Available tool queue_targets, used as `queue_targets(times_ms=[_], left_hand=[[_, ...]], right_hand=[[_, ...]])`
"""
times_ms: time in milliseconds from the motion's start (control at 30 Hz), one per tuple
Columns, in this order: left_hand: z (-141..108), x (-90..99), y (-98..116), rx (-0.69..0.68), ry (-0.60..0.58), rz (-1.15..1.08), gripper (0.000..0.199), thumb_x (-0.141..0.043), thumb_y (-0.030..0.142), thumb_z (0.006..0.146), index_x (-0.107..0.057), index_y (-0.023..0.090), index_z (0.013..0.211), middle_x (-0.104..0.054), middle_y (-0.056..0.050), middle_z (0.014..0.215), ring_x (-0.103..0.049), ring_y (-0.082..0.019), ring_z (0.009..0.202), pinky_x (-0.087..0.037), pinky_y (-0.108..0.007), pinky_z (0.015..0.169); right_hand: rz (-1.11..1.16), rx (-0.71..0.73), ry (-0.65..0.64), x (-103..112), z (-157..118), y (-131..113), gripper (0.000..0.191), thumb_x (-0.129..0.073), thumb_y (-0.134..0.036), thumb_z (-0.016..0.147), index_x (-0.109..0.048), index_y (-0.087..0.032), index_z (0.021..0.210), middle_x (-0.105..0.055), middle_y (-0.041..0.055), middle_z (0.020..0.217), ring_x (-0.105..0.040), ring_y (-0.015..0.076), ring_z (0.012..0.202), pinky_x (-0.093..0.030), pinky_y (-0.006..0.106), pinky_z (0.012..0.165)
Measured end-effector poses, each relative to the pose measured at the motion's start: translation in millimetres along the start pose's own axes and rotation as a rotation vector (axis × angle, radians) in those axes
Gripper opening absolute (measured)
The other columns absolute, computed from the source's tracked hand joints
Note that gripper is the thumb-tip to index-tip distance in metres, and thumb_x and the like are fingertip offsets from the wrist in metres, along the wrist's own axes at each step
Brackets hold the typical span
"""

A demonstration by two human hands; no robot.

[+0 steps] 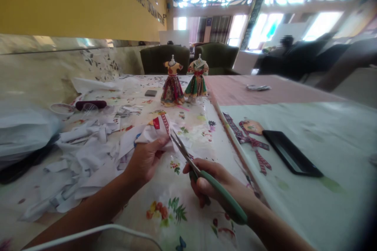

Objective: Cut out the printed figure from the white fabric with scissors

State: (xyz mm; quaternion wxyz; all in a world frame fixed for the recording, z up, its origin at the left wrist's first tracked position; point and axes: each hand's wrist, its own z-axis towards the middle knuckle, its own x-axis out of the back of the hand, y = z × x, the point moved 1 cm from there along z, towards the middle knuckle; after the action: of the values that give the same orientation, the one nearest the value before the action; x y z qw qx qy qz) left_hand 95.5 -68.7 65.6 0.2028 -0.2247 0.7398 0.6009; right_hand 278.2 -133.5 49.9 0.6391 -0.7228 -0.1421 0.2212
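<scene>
My left hand (147,159) pinches a piece of white printed fabric (150,131) with a red patterned strip along its right edge. Green-handled scissors (225,196) are in my right hand (207,182), its fingers wrapped round the handles. The slightly parted blades point up and left, their tips at the fabric's right edge beside the red strip. White scraps (91,153) lie in a heap left of my left hand. Right of the scissors, cut red patterned strips (250,139) rest on the pale green cloth.
Two small dressed figures (172,84) (197,80) stand at the table's far side. A black tray (291,153) lies at right, a plastic bag (26,129) at left. A white cable (118,227) crosses the foreground. A blurred person (287,53) is in the right background.
</scene>
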Motion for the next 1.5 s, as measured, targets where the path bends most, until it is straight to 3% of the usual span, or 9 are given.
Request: queue_targets(times_ms=[133, 300, 600, 800, 1067, 1167, 1333, 1500], left_hand=[[1, 1.2, 1, -0.017, 0.003, 0.014, 0.032, -0.088, 0.016, 0.059, -0.075, 0.014, 0.089, -0.078, -0.005, 0.083, -0.075, -0.025, 0.090, -0.061, -0.033, 0.083], [7, 4.4, 4, -0.099, 0.090, -0.007, 0.038, -0.087, 0.009, 0.059, -0.075, 0.014, 0.094, -0.077, -0.003, 0.081, -0.072, -0.017, 0.079, -0.060, -0.025, 0.071], [8, 5.9, 4, -0.151, 0.113, 0.000, 0.049, -0.086, 0.003, 0.053, -0.074, 0.017, 0.099, -0.076, 0.000, 0.080, -0.072, -0.016, 0.077, -0.060, -0.026, 0.073], [3, 2.6, 2, -0.141, 0.038, 0.029, 0.053, -0.087, 0.007, 0.055, -0.073, 0.018, 0.105, -0.078, -0.002, 0.087, -0.074, -0.021, 0.089, -0.060, -0.029, 0.079], [-1, 2.2, -1, -0.061, 0.015, 0.027, 0.046, -0.088, 0.012, 0.059, -0.075, 0.015, 0.103, -0.077, -0.003, 0.081, -0.074, -0.019, 0.078, -0.060, -0.032, 0.081], [-2, 1.4, -4, -0.041, 0.001, 0.020, 0.040, -0.088, 0.015, 0.063, -0.075, 0.015, 0.102, -0.078, -0.003, 0.086, -0.074, -0.019, 0.083, -0.059, -0.031, 0.086], [-7, -1.0, -10, -0.038, -0.087, 0.053, 0.038, -0.087, 0.017, 0.067, -0.075, 0.015, 0.103, -0.079, -0.005, 0.092, -0.073, -0.023, 0.099, -0.055, -0.034, 0.096], [-10, -1.9, -15, -0.098, -0.150, 0.097, 0.038, -0.085, 0.020, 0.072, -0.074, 0.018, 0.109, -0.079, -0.005, 0.096, -0.073, -0.023, 0.097, -0.056, -0.036, 0.094]], right_hand=[[-0.008, -0.004, 0.014, 0, 0, 0, 0.065, -0.071, -0.070, 0.077, -0.061, -0.015, 0.109, -0.047, -0.0048, 0.071, -0.047, 0.0099, 0.057, -0.044, 0.024, 0.055], [-0.003, -0.021, 0.017, -2, -1, -7, 0.067, -0.073, -0.072, 0.073, -0.060, -0.015, 0.105, -0.046, -0.0055, 0.069, -0.046, 0.0095, 0.057, -0.044, 0.024, 0.055], [-0.065, -0.074, 0.006, -1, -1, -4, 0.064, -0.071, -0.071, 0.076, -0.059, -0.015, 0.103, -0.047, -0.0057, 0.064, -0.048, 0.0098, 0.054, -0.036, 0.022, 0.051], [-0.051, -0.045, 0.005, -2, 1, -1, 0.063, -0.070, -0.071, 0.077, -0.059, -0.014, 0.103, -0.047, -0.0059, 0.063, -0.048, 0.0096, 0.053, -0.037, 0.021, 0.050], [-0.061, -0.004, 0.011, -2, 0, -3, 0.067, -0.069, -0.073, 0.077, -0.060, -0.013, 0.105, -0.050, -0.0044, 0.063, -0.048, 0.0105, 0.054, -0.039, 0.022, 0.050], [-0.025, 0.010, 0.022, -3, 0, 1, 0.065, -0.069, -0.071, 0.078, -0.059, -0.014, 0.106, -0.050, -0.0049, 0.063, -0.048, 0.0106, 0.054, -0.039, 0.023, 0.050], [0.058, 0.025, 0.068, -5, 3, 9, 0.062, -0.072, -0.070, 0.077, -0.059, -0.016, 0.105, -0.049, -0.0056, 0.064, -0.049, 0.0107, 0.053, -0.042, 0.024, 0.051], [0.029, 0.022, 0.112, -9, 3, 9, 0.064, -0.071, -0.072, 0.077, -0.059, -0.015, 0.104, -0.049, -0.0064, 0.062, -0.049, 0.0097, 0.051, -0.043, 0.023, 0.050]])
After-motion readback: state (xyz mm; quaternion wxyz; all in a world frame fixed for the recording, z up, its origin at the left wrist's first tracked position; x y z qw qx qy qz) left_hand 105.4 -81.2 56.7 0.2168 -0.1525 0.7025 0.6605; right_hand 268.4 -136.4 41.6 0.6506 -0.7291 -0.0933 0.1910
